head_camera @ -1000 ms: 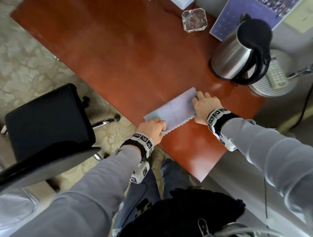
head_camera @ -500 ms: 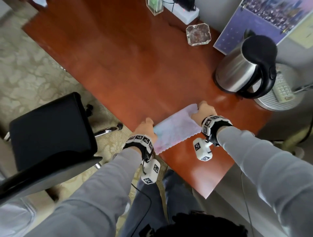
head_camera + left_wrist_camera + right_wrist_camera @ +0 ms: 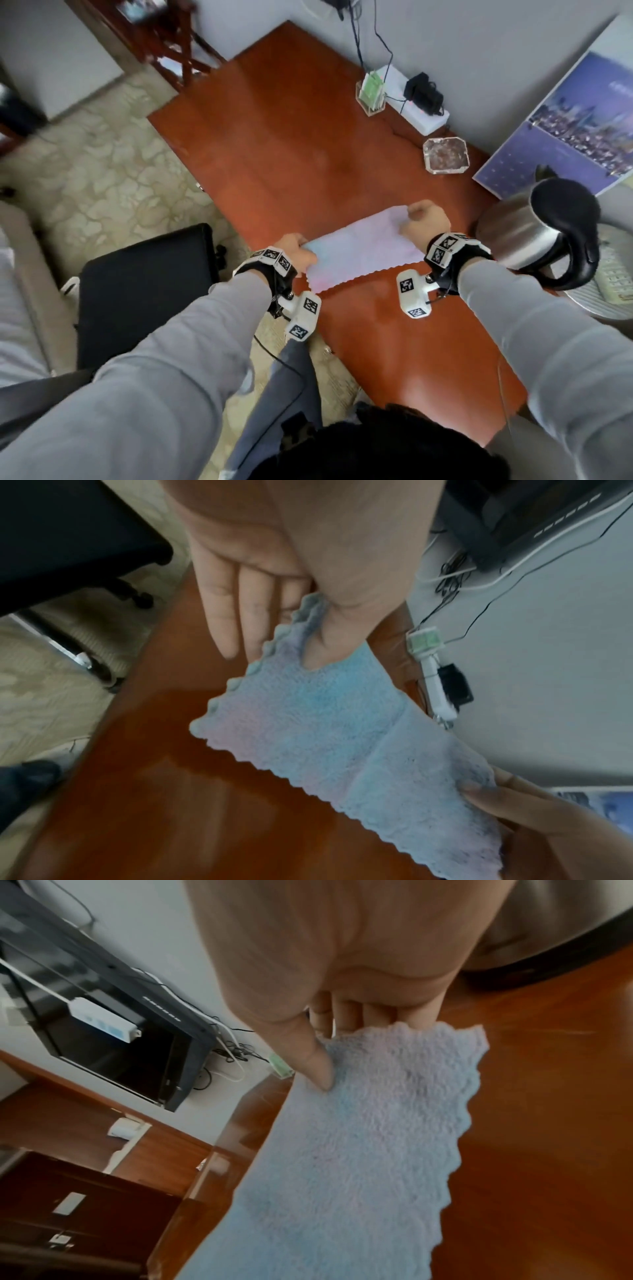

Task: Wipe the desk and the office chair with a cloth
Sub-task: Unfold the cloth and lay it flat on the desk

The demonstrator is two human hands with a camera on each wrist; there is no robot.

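Observation:
A pale blue and pink cloth [image 3: 363, 250] with a scalloped edge is stretched between both hands just above the red-brown wooden desk [image 3: 301, 150]. My left hand [image 3: 296, 251] pinches its left end with thumb over the cloth [image 3: 308, 718], the other fingers [image 3: 236, 610] straight. My right hand [image 3: 423, 222] pinches the right end, thumb pressed on the cloth [image 3: 359, 1150]. The black office chair [image 3: 144, 287] stands on the floor to the left of the desk.
A steel kettle with a black handle [image 3: 537, 236] stands close to my right hand. Farther back lie a glass ashtray [image 3: 445, 156], a clear card holder [image 3: 371, 92], a power strip with a charger [image 3: 423, 104] and a calendar [image 3: 568, 137]. Patterned carpet [image 3: 102, 178] surrounds the chair.
Both hands have turned from resting flat on the cloth to pinching its ends and lifting it off the desk. The head view has tilted up, showing more of the desk's far end.

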